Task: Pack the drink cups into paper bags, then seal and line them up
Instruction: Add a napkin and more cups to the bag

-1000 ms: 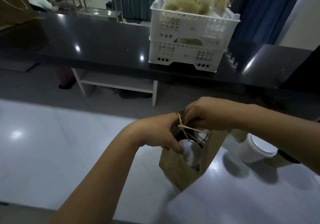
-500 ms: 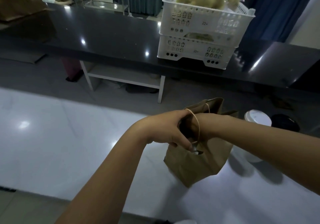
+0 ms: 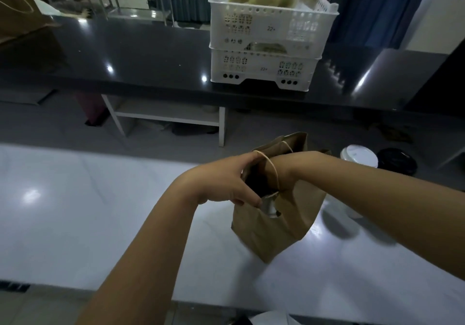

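Now left hand [image 3: 226, 182] grips paper bag [image 3: 284, 226] rim; right hand [image 3: 283, 176] sunk inside, grasp cannot tell.

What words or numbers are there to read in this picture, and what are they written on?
"22+" on the front of the upper white crate.
"22+" on the front of the lower white crate, smaller and fainter.
White cup lid: faint marks on top, too small to read.
Paper bag: no print shows on it.
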